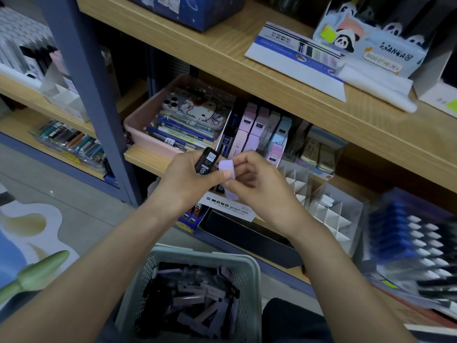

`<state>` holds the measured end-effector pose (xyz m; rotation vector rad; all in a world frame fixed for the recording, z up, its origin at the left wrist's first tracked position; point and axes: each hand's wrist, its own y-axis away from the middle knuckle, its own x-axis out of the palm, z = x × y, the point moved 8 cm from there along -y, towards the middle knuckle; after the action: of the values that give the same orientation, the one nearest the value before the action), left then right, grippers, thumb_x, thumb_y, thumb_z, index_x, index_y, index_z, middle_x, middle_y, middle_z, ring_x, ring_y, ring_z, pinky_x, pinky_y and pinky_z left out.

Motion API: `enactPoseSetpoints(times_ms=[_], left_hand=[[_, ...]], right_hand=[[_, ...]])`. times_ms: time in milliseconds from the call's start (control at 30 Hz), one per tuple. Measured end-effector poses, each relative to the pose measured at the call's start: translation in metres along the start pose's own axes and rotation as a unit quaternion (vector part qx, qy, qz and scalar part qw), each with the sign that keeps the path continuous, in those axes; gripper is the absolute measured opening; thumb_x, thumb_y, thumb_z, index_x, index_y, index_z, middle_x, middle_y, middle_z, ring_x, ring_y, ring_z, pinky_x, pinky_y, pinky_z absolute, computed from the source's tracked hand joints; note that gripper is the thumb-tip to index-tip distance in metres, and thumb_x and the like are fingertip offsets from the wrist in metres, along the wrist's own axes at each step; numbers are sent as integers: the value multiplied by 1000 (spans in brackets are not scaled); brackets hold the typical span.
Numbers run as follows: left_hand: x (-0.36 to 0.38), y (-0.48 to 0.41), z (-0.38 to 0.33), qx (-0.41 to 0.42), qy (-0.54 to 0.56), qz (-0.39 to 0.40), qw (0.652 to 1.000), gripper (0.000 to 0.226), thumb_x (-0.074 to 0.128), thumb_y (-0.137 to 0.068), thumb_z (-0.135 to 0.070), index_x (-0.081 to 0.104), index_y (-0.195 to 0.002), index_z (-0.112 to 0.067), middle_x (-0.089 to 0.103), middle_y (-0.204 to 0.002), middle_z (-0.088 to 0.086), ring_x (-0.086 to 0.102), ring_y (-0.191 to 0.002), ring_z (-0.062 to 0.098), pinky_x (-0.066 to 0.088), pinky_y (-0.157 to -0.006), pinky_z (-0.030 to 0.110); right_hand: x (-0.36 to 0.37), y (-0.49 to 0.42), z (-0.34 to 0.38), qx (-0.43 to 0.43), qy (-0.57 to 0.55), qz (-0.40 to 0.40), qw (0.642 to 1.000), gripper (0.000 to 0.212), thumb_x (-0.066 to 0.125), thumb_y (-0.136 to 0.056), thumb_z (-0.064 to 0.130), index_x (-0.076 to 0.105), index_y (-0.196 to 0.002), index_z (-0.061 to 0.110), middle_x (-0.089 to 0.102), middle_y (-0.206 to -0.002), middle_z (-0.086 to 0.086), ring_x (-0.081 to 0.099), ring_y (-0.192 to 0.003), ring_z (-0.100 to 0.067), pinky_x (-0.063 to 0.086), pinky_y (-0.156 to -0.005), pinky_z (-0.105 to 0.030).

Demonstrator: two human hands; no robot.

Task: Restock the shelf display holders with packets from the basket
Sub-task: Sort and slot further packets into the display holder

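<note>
Pale wooden shelving (pixel 222 53) on blue-grey uprights in a stationery shop, viewed from low down. Just in front of and below the lead-case display holder (pixel 259 125), two packets in hand: a black lead case (pixel 207 159) gripped upright in the left hand (pixel 188 179), fingers wrapped round its lower half, and a lilac lead case (pixel 226 168) pinched between thumb and curled fingers of the right hand (pixel 257 186), touching the black one or close to it. Neither yet in a slot. Inside the holder, rows of dark, pink, lilac and pale-blue cases standing on end, mostly full-looking, though hidden at the near edge by the hands. Well below the holder, at the bottom of view, a grey perforated basket (pixel 197 252) heaped with black and lilac cases. Judged early to midway: plenty shelved, far more waiting. Readable: "HB" on several cases in the holder, with what looks like "0.5" on a pink one; a white sticker on the black case, too small to read; "MONO graph MG" on a white card (pixel 230 206) directly below the holder. Left of the holder, a pink tray (pixel 138 122) of pencils under a clear case printed with Hello Kitty. Above and right of the holder, a pale-blue panda carton (pixel 385 55) marked "PANDA" and "HB 36". Below and right, white card dividers (pixel 331 214) and blurred blue-capped pens (pixel 400 233).
</note>
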<state>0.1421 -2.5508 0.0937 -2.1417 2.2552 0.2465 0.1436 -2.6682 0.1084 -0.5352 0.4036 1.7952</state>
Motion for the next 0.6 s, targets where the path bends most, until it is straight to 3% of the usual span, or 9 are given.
enactPoseSetpoints(times_ms=[100, 167, 267, 367, 433, 500, 600], left_hand=[[-5, -3, 3, -9, 0, -24, 1000, 11, 62, -88, -15, 60, -98, -19, 49, -48, -15, 45, -40, -3, 32, -42, 8], [-11, -5, 11, -44, 7, -55, 998, 19, 58, -91, -20, 51, -108, -16, 45, -57, -10, 42, -45, 4, 34, -48, 22], [-13, -4, 17, -100, 71, -79, 989, 8, 47, -93, -14, 41, -97, -12, 50, -66, 0, 33, -41, 10, 27, -43, 25], [-11, -3, 13, -107, 109, -75, 985, 18, 40, -96, -9, 34, -82, -18, 53, -76, 2, 31, -32, 4, 23, -38, 19], [-11, -2, 11, -96, 91, -66, 989, 18, 39, -99, -13, 36, -82, -20, 54, -78, 3, 33, -31, 3, 25, -37, 18], [-12, -1, 11, -89, 60, -60, 992, 15, 40, -99, -18, 40, -86, -25, 55, -79, 1, 37, -36, 4, 30, -37, 17], [-13, -1, 11, -74, 35, -52, 995, 11, 43, -99, -21, 44, -89, -26, 56, -77, 1, 40, -44, 9, 34, -38, 19]], right_hand=[[-15, -2, 7, -27, 5, -76, 997, 24, 66, -86, 12, 54, -100, 27, 64, -83, 8, 62, -77, -2, 51, -71, -16], [-36, -1, 8, -33, -8, -172, 984, 26, 65, -87, 11, 50, -102, 27, 61, -83, 13, 61, -77, 0, 51, -69, -13], [-56, -1, 6, -51, 30, -268, 961, 22, 62, -90, 15, 48, -106, 21, 57, -84, 19, 63, -80, -2, 53, -72, -18], [-51, -8, -4, -41, 80, -260, 961, 21, 57, -93, 14, 46, -110, 20, 57, -79, 17, 64, -78, -8, 55, -72, -31], [-43, -14, -12, -35, 135, -227, 964, 21, 52, -95, 15, 47, -114, 19, 62, -80, 5, 63, -75, -16, 53, -69, -37], [-36, -19, -18, -40, 196, -199, 959, 19, 48, -97, 17, 53, -116, 18, 64, -95, -6, 63, -83, -21, 52, -73, -38], [-35, -24, -22, -43, 229, -194, 953, 23, 48, -98, 18, 61, -116, 13, 59, -113, -5, 60, -95, -21, 49, -84, -37]])
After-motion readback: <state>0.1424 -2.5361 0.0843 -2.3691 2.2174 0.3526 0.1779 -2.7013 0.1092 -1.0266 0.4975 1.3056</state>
